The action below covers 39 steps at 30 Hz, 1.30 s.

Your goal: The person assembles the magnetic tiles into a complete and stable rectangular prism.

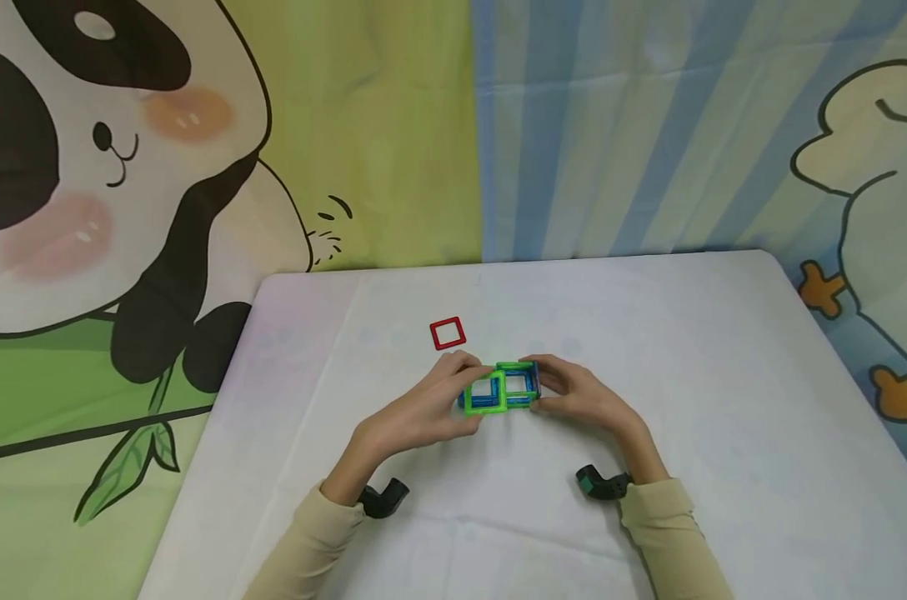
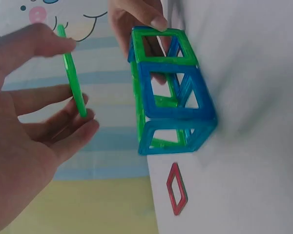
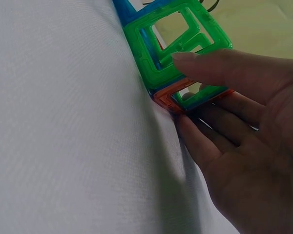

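Note:
My left hand (image 1: pixel 431 410) pinches a green square magnetic tile (image 2: pixel 73 73) between thumb and fingertips. In the left wrist view this tile stands apart from a box of magnetic tiles (image 2: pixel 173 113), its open-centred squares mostly green and blue. My right hand (image 1: pixel 587 398) holds the box's right end, thumb on a green face and fingers at the end and far side. An orange-red tile (image 3: pixel 166 96) shows at that end in the right wrist view. From the head view, the held tile overlaps the box's left part.
A red square tile (image 1: pixel 449 345) lies flat on the white-covered table (image 1: pixel 724 375), beyond my left hand. Behind the table hangs a printed cloth (image 1: pixel 401 125) with a panda. Each wrist carries a dark camera mount (image 1: pixel 384 500).

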Available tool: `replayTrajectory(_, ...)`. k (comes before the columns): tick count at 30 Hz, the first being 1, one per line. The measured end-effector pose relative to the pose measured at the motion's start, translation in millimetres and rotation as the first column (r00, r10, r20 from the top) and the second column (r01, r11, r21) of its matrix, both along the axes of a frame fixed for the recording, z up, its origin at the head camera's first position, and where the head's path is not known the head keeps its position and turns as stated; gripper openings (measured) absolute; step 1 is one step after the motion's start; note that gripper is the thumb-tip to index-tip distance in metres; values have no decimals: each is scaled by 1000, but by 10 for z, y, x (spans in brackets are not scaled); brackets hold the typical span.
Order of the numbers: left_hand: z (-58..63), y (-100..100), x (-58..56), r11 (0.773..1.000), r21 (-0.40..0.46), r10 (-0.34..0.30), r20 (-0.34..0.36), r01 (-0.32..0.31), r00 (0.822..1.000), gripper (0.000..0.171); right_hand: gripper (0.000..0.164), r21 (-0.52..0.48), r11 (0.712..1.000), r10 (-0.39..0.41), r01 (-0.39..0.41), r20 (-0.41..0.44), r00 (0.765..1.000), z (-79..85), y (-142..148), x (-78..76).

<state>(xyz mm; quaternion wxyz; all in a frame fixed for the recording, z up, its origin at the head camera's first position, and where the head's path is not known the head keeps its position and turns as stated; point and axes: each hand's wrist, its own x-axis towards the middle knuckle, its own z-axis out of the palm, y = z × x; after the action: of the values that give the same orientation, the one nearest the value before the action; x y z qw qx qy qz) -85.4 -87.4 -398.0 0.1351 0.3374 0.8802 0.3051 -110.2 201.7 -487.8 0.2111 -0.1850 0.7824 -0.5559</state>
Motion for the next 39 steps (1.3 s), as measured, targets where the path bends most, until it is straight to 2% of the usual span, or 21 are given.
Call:
replayTrajectory(10, -151, 259, -170, 999, 35, 30, -17, -29, 999, 63, 72, -3, 1000, -4, 4, 21, 1000, 1, 4, 9)
replayTrajectory(24, -315, 500, -350, 1000, -14, -22, -31, 22, 999, 60, 73, 4, 1000, -27, 27, 37, 999, 6, 3, 13)
replayTrajectory(31, -350, 539, -397, 998, -65, -21, -19, 20, 1000, 56, 70, -4, 1000, -8, 8, 8, 1000, 12, -6, 5)
replayTrajectory(35, -349, 535, -415, 998, -59, -19, -13, 18, 1000, 57, 71, -6, 1000, -12, 12, 18, 1000, 10, 0, 4)
replayTrajectory(37, -336, 498, -436, 998, -55, 5, -11, -5, 1000, 56, 71, -10, 1000, -15, 16, 31, 999, 9, 4, 5)
replayTrajectory(39, -316, 426, -472, 997, -55, 53, -23, -54, 998, 54, 72, -15, 1000, -20, 21, 45, 999, 4, 3, 7)
